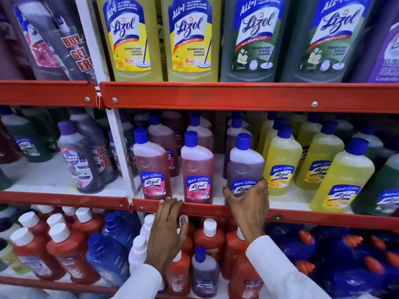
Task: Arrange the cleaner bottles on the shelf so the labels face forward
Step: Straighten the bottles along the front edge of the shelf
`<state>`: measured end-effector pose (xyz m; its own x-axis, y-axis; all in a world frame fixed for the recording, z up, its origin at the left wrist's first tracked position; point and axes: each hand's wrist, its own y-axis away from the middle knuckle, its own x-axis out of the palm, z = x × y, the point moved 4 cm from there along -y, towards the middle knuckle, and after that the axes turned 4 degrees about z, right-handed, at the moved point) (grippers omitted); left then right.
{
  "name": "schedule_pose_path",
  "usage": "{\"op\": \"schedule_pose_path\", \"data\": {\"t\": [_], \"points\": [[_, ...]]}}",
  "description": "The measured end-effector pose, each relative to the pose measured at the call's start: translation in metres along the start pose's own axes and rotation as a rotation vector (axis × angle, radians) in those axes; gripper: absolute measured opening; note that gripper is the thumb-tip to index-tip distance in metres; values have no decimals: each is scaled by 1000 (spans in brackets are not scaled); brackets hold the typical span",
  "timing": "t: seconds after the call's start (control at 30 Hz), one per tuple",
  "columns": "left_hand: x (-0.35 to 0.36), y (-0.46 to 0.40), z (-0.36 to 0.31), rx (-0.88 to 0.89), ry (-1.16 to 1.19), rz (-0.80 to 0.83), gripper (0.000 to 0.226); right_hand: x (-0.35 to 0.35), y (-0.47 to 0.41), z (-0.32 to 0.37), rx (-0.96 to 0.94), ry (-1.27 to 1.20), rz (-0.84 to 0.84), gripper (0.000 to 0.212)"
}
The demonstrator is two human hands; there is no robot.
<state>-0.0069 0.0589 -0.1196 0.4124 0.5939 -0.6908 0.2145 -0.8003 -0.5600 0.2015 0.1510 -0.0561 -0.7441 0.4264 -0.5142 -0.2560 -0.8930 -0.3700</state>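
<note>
Fingers (262, 186) of right hand (248, 199) are being wrapped round the purple bottle (245, 167) low at its label, upright at front of middle shelf (216, 210), btwn pink bottle (197, 169) & yellow bottle (280, 162). Left hand (166, 229) is being held spread, empty, fingertips on shelf's red edge.

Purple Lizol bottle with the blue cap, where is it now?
Head view: the purple Lizol bottle stands at the front of the middle shelf, between a pink bottle and a yellow bottle, with the right hand around its base.
</note>
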Motion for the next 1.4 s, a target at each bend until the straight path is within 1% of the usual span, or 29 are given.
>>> {"op": "schedule_pose_path", "data": {"t": [0.07, 0.13, 0.2, 0.23, 0.33, 0.37, 0.43, 0.53, 0.63, 0.7, 0.77, 0.97, 1.1, 1.27, 1.4], "points": [[-1, -1, -2, -5, -5, 2, 44, -2, 1, 1, -2, -14, 15, 98], [-2, -1, -2, -10, -10, 7, 44, -4, 3, 2, -9, -38, 28, 104], [-2, -1, -3, -4, -12, 14, 44, -12, 7, 0, -16, -87, 8, 109], [-2, 0, -4, -2, -12, 14, 44, -18, 9, -2, -29, -135, -20, 106], [-3, -1, -7, -12, -2, 1, 45, -43, 5, -16, -62, -309, -163, 76], [-3, -1, -8, -19, -2, -1, 45, -48, -3, -24, -45, -318, -205, 71], [-2, -2, -8, -32, -8, 2, 46, -51, -29, -38, 23, -234, -210, 75], [-2, -2, -7, -49, -20, 8, 46, -45, -67, -51, 129, -48, -124, 91], [-1, -2, -8, -62, -36, 20, 48, -39, -83, -53, 156, -44, -48, 106], [-1, -3, -8, -75, -42, 18, 46, -34, -85, -55, 152, -42, -27, 111], [-1, -4, -8, -82, -49, 19, 43, -33, -85, -57, 150, -34, -29, 111], [-2, -4, -12, -75, -41, 15, 41, -46, -65, -66, 106, 3, -95, 99], [-3, -5, -15, -63, -37, 8, 41, -57, -51, -69, 105, 10, -135, 101], [-4, -5, -16, -71, -42, 9, 40, -59, -44, -70, 114, 29, -120, 104], [-7, -5, -18, -68, -31, 14, 37, -61, -42, -69, 126, 30, -112, 101]]}}
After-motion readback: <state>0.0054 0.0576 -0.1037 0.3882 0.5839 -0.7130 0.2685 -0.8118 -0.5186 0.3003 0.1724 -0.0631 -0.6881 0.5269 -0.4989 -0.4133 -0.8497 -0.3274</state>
